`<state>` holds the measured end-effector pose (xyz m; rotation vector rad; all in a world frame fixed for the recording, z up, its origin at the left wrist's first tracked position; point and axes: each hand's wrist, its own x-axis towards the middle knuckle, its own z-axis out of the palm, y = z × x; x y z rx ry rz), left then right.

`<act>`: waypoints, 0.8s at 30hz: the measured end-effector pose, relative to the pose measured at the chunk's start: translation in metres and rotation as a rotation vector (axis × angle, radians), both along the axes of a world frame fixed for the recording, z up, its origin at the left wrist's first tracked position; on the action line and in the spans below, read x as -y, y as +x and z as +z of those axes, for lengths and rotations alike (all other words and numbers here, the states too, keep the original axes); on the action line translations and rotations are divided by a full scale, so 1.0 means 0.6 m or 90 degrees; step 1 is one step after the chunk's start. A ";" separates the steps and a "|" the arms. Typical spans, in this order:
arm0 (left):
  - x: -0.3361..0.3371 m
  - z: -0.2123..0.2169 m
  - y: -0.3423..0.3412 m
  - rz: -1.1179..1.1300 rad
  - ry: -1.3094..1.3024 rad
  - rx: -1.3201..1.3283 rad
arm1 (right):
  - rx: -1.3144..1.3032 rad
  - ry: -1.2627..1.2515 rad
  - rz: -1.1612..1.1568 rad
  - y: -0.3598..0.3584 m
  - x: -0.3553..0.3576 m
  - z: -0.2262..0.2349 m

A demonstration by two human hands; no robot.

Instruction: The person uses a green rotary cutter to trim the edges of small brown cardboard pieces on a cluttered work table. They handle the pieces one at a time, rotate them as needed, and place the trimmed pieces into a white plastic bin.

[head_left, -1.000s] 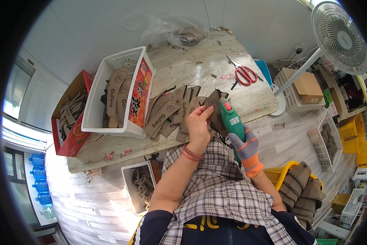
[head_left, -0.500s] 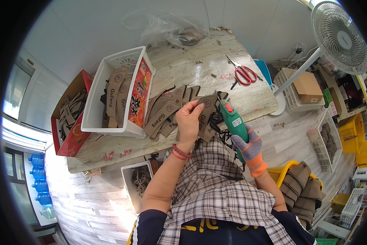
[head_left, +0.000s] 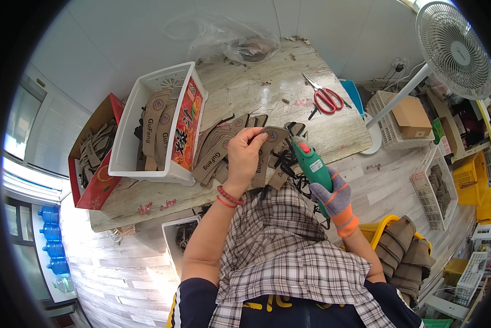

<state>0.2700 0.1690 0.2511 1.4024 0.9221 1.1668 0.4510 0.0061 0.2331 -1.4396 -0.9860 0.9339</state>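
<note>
My bare left hand (head_left: 243,159) pinches the top end of a flat brown fabric strap (head_left: 273,138) with dark lettering and a small round emblem. In my right hand (head_left: 337,201), which wears a grey and orange glove, is a green handheld power tool (head_left: 313,167) with a red button. Its tip sits just right of the strap, near black cords (head_left: 286,159); contact cannot be made out. More brown straps (head_left: 211,164) lie fanned and overlapping on the table, left of my left hand.
On the marbled table (head_left: 256,87) lie red-handled scissors (head_left: 327,99). At left stand a white plastic bin (head_left: 147,175) and a red box (head_left: 97,191), both holding straps. A white fan (head_left: 457,52) stands at right; a yellow basket (head_left: 377,232) holds brown pieces beside me.
My left hand has shifted left with the strap, drawing it slightly away from the tool. My right hand and the tool have dipped slightly toward me.
</note>
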 end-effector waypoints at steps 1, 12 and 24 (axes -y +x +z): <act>-0.001 0.007 -0.002 -0.004 0.008 -0.016 | -0.009 -0.006 0.006 0.000 0.001 0.002; -0.017 0.050 -0.030 -0.035 0.183 -0.217 | 0.011 -0.031 0.072 -0.001 0.003 0.013; -0.046 -0.016 -0.042 0.160 0.421 -0.671 | -0.054 -0.052 -0.007 0.004 0.013 -0.009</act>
